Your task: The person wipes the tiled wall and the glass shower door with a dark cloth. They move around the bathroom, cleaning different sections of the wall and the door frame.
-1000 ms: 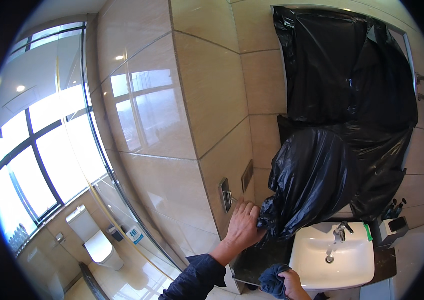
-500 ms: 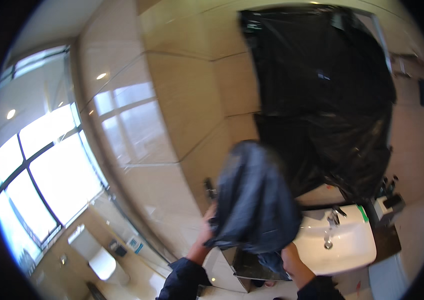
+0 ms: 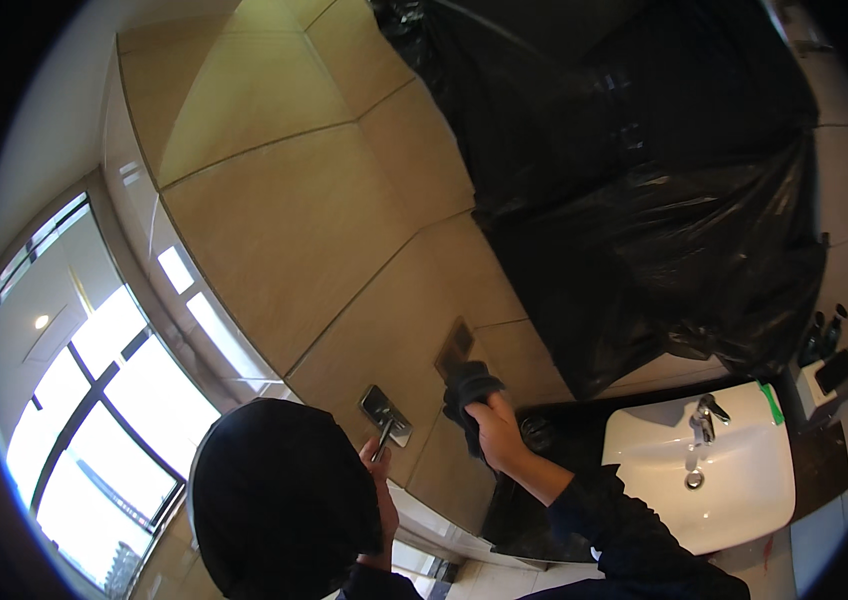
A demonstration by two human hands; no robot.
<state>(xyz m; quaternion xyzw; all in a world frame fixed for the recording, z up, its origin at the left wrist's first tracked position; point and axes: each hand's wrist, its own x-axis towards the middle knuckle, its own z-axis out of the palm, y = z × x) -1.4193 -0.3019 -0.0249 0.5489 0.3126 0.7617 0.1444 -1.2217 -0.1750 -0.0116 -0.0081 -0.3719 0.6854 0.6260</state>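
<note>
My left hand (image 3: 384, 498) is at the wall, its fingertips together at the end of a slim chrome lever (image 3: 386, 434) that sticks out from a shiny rectangular wall plate (image 3: 381, 404). A large black rounded thing (image 3: 284, 495), smooth like draped cloth, covers part of this hand and its forearm; whether the hand also holds it is hidden. With my right hand (image 3: 493, 428) I grip a bunched dark cloth (image 3: 472, 393). It is against the tiled wall, just below a second rectangular wall plate (image 3: 456, 345).
Black plastic sheeting (image 3: 644, 200) covers the wall above the counter. A white washbasin (image 3: 634, 500) with a chrome tap (image 3: 709, 410) lies to the right of my right arm. Beyond it stands a box-shaped holder (image 3: 824, 385). Bright windows (image 3: 104, 430) are at the left.
Both hands held one spread dark cloth in front of me; now they are apart. My left hand is at the wall lever, and my right presses bunched cloth to the wall. The view has shifted.
</note>
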